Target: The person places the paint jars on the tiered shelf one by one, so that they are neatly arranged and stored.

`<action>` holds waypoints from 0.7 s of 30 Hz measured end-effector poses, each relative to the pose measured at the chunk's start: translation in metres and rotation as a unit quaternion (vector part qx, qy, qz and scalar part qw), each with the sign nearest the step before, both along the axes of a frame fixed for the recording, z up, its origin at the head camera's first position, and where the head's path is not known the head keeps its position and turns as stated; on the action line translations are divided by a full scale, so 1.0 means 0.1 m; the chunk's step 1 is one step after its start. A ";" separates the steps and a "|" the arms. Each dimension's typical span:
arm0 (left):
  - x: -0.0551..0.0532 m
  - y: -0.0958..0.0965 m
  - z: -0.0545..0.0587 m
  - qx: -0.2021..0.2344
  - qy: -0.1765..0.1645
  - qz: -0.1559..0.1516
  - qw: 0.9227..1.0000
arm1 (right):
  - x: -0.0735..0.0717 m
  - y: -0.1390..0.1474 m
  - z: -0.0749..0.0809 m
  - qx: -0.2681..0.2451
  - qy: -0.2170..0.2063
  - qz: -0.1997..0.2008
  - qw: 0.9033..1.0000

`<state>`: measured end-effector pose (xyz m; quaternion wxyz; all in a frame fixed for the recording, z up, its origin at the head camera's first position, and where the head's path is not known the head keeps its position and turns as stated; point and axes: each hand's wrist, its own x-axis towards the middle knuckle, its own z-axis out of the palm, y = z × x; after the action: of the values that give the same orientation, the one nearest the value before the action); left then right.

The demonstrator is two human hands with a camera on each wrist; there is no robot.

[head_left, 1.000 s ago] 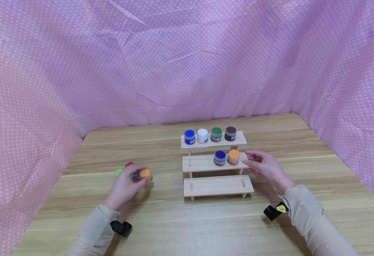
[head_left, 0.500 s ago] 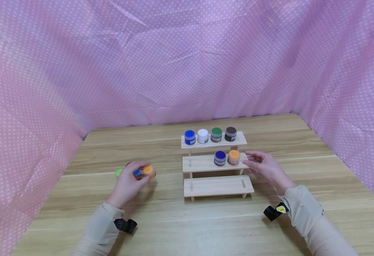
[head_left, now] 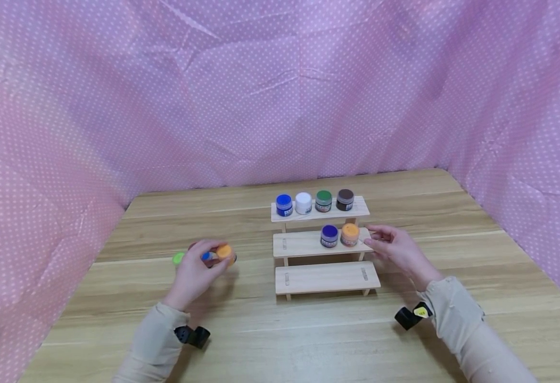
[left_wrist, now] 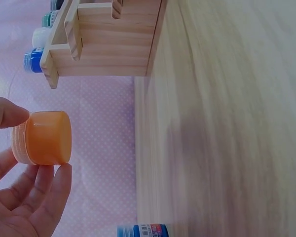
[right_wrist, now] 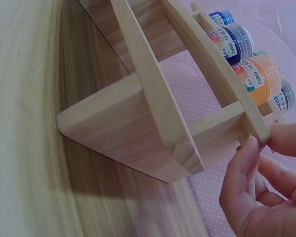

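Observation:
My left hand holds an orange paint jar between thumb and fingers, above the table on the left; in the left wrist view it lies on its side. My right hand pinches the right end of the middle shelf of a three-step wooden display rack. On that shelf stand a dark violet jar and another orange jar, close to the right fingertips. The top shelf carries a blue jar, a white jar, a green jar and a dark brown jar.
Beside the left hand on the table are a light green lid and a blue-lidded jar; something red is mostly hidden behind the hand. The lowest shelf faces me. A pink dotted curtain hangs behind the wooden table.
My left hand has moved a little to the right with the orange paint jar, showing more of the blue-lidded jar. The right hand stays at the rack.

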<state>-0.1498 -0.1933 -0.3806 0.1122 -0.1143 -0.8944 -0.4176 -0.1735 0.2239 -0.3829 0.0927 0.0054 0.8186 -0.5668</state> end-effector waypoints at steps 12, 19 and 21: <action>-0.03 0.08 0.03 0.042 0.011 -0.013 0.999 | 0.00 0.00 0.01 -0.005 -0.020 -0.006 1.000; -0.03 0.14 0.05 0.053 0.009 -0.004 0.999 | -0.01 -0.01 0.02 0.015 -0.018 -0.007 1.000; -0.03 0.15 0.04 0.059 0.001 -0.003 0.998 | -0.01 -0.01 0.01 0.017 -0.015 -0.007 1.000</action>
<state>-0.1528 -0.1787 -0.3762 0.1179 -0.1108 -0.8676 -0.4703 -0.1744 0.2233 -0.3816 0.1009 0.0212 0.8268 -0.5530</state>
